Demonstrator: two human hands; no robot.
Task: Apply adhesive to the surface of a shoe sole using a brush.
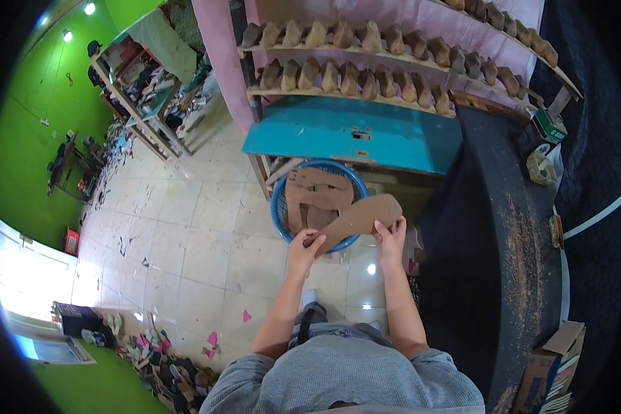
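A flat brown shoe sole [355, 219] stretches between my two hands, held in the air over the front of a blue basket [277, 215]. My left hand [304, 252] pinches its narrow end, thumb on top. At the wide end, my right hand [391, 239] grips the edge, with the thumb on the upper face and the fingers partly hidden beneath. Inside the basket lie brown sheet pieces [317, 181] with cut-out shapes; the sole covers part of them.
Behind the basket stands a turquoise table [352, 131]. Shoe lasts [345, 76] line shelves above it. On my right is a dark-covered bench [517, 228] strewn with brown shavings. Scraps [247, 316] dot the tiled floor; a shoe pile [176, 379] lies lower left. Another person [95, 65] stands far left.
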